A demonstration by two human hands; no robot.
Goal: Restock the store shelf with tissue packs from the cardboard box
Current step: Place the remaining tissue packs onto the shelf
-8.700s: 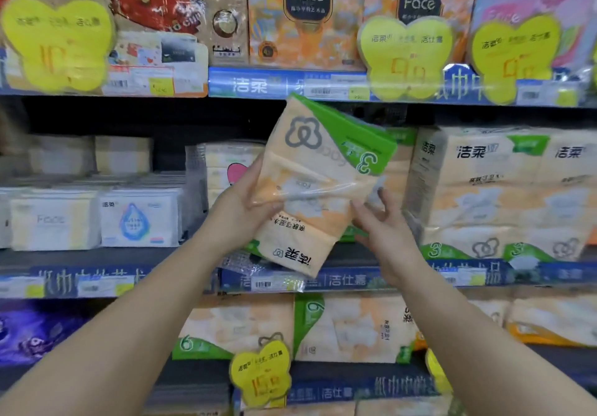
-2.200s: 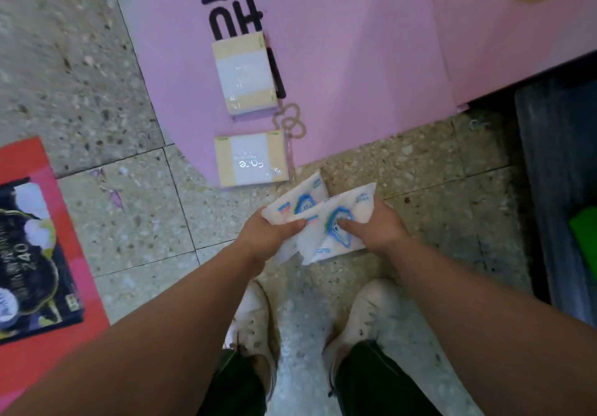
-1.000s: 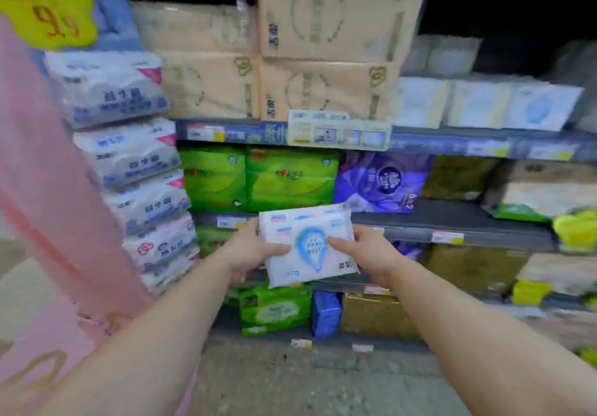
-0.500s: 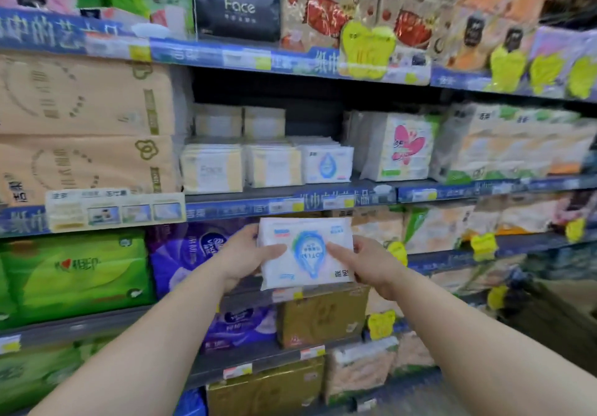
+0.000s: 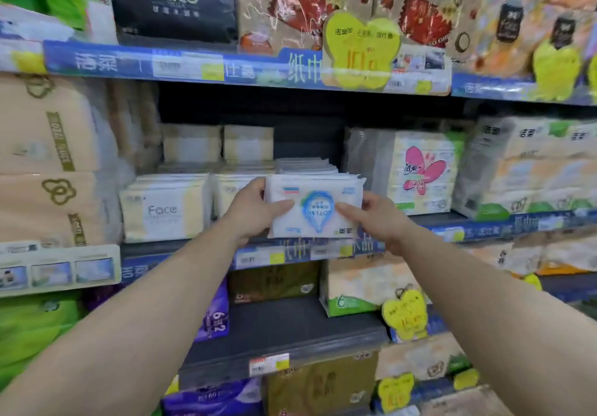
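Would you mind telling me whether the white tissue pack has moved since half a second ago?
Yes. The white tissue pack, held by the left hand and right hand, has risen from below the blue shelf edge up to shelf level.

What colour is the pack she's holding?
White, with a blue emblem, on the tissue pack; head view.

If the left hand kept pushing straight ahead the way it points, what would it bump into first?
Probably the cream Face tissue packs just behind the left hand, beside the white pack it grips; depth is hard to judge.
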